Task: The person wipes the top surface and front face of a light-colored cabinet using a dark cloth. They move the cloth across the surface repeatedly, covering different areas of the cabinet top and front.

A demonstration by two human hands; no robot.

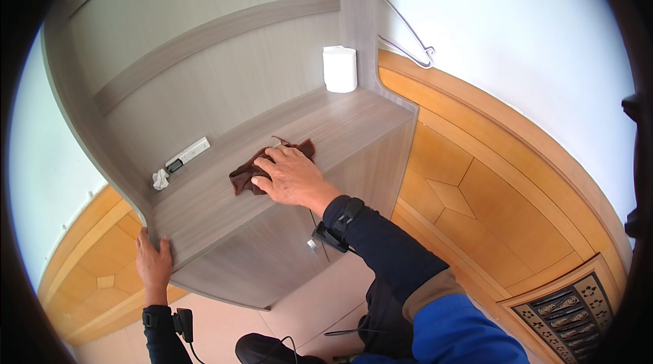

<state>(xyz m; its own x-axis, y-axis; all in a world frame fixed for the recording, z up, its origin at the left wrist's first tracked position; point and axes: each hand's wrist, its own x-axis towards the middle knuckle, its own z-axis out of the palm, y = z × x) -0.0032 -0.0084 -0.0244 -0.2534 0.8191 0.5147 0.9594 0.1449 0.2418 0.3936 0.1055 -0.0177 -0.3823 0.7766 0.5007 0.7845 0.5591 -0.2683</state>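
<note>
A crumpled dark brown cloth [245, 175] lies on the wood-grain ledge [204, 211] of a grey-brown cabinet. Over it is my right hand [293, 175], palm down, with the fingers spread on the fabric and part of the cloth hidden beneath. My left hand [154, 262] clasps the cabinet's left side edge at the front corner. Its thumb is on the inner side and its fingers wrap around the outside, partly out of sight.
Against the back panel lie a white power strip [195, 149] with a black plug [175, 165] and a crumpled white tissue [160, 179]. A white paper roll [340, 70] stands at the right end. Below is a cabinet door knob [312, 246]. A hanger [408, 27] hangs by the right wall.
</note>
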